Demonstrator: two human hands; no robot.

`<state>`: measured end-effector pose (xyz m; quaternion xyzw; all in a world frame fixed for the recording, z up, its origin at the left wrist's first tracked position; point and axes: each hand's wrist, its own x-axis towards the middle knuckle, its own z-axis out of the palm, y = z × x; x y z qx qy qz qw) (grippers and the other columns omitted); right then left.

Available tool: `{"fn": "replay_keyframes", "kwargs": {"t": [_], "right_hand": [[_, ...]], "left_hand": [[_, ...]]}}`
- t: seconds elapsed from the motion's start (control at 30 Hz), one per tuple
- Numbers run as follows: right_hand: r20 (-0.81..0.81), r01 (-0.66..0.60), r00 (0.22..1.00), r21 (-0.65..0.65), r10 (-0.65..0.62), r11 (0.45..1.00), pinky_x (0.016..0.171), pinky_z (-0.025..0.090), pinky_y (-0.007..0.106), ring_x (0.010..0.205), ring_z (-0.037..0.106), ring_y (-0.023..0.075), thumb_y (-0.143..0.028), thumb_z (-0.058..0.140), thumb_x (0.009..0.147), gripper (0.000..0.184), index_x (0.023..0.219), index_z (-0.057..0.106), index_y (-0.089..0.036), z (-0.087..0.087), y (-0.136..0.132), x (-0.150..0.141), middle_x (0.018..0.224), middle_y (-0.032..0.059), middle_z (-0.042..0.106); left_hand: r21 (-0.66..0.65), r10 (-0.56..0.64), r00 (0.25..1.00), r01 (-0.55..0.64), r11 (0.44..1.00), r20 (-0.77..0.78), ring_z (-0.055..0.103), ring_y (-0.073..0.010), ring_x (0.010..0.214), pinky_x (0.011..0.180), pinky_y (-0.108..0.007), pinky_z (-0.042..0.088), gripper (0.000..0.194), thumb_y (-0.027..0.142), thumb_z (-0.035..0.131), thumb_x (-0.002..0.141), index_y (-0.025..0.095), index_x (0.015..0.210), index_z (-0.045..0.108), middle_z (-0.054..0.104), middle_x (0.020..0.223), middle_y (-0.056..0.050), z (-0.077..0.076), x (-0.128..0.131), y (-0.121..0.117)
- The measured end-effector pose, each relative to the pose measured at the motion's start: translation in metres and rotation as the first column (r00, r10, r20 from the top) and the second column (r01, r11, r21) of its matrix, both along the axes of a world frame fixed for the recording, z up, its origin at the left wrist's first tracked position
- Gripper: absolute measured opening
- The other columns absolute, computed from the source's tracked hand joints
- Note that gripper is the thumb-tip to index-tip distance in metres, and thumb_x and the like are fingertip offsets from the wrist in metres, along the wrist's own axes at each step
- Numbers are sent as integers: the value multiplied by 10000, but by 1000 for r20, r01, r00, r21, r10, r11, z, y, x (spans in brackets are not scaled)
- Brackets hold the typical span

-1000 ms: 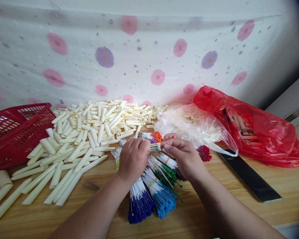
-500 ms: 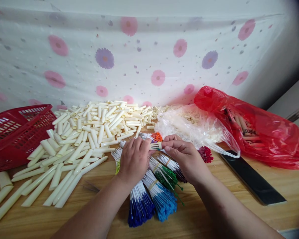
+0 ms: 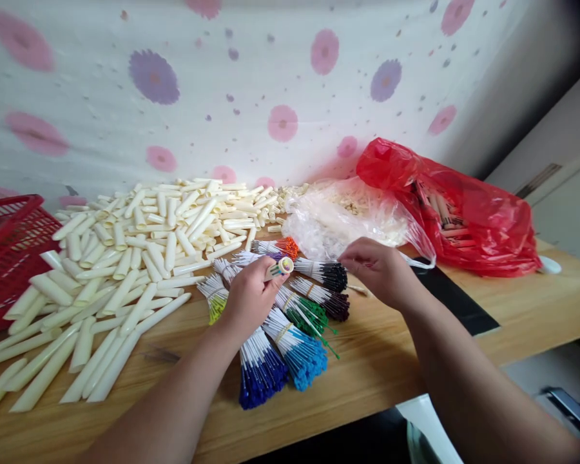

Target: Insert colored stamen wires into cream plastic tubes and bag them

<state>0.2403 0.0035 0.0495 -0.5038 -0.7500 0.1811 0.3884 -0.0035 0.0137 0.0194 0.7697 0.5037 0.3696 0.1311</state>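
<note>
1. Slotted barrel (image 3: 279, 267), cream: centre of frame; long axis roughly crosswise, round end facing right and toward the camera.
2. Left hand (image 3: 251, 291): grip pinched around the barrel.
3. Right hand (image 3: 379, 267): right of centre, fingertips bunched near black-tipped bundle (image 3: 325, 274); contents cannot be told.
4. Blue-tipped bundle (image 3: 262, 374): tabletop (image 3: 367, 380), lower centre.
5. Red bag (image 3: 488, 225): right.

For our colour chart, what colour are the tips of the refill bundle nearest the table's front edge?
Dark blue, clearest in the head view.
</note>
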Motion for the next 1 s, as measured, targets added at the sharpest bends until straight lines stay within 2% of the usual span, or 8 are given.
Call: {"fn": "replay_keyframes", "kwargs": {"t": [0.1,0.23,0.3,0.4,0.53,0.7,0.87,1.0], "right_hand": [[347,-19,936,-108,56,994,672,432,281,708,572,151,-188,554,825,138,785,685,-177,-14,-14,18,767,36,637],[467,61,883,-4,-52,998,742,446,304,825,583,184,-175,527,852,164,908,680,-165,-29,-21,12,895,82,637],[528,93,844,31,-96,995,766,449,308,876,581,197,-187,530,857,165,945,669,-172,-28,-17,3,936,89,626],[667,102,739,28,-95,994,762,455,306,919,573,216,-212,569,839,161,976,652,-191,-21,-7,-11,959,89,618],[778,99,623,14,-73,995,632,450,274,908,575,227,-196,522,864,126,875,646,-177,-15,2,-23,942,110,620],[773,124,626,33,-104,992,551,416,250,907,580,229,-200,458,899,182,867,632,-160,-19,2,-26,947,116,614],[738,140,666,14,-104,990,564,411,253,890,592,225,-191,474,879,163,853,632,-163,-23,1,-23,939,114,615],[668,152,736,-5,-109,988,588,399,253,800,607,194,-171,467,849,164,812,626,-157,-22,3,-23,889,93,630]], "left_hand": [[-124,-112,992,117,985,51,456,-103,537,524,-205,344,216,285,531,836,182,651,492,453,548,62,-2,6,-2],[-193,-216,971,231,954,99,499,-109,590,565,-209,386,153,245,527,824,174,693,562,536,610,47,-6,13,-3],[-214,-227,967,248,945,117,543,-123,626,606,-227,427,148,265,521,836,175,746,598,586,656,30,-7,15,-3],[-200,-247,960,270,942,135,617,-155,732,698,-272,484,158,282,515,853,179,839,635,666,773,-10,-7,18,-1],[-124,-321,943,330,936,85,644,-178,962,869,-322,497,148,156,532,819,200,881,659,698,1024,-46,-5,26,0],[-115,-366,929,358,927,-59,579,-194,1148,980,-377,461,287,-8,493,719,205,818,658,632,1229,-60,-5,34,1],[-118,-407,894,391,913,-187,525,-210,1221,1011,-393,437,246,2,511,725,194,805,643,551,1336,-92,-9,35,3],[-83,-396,872,389,917,-287,490,-234,1256,1022,-412,426,215,13,550,726,190,810,639,528,1355,-116,-12,35,5]]}}
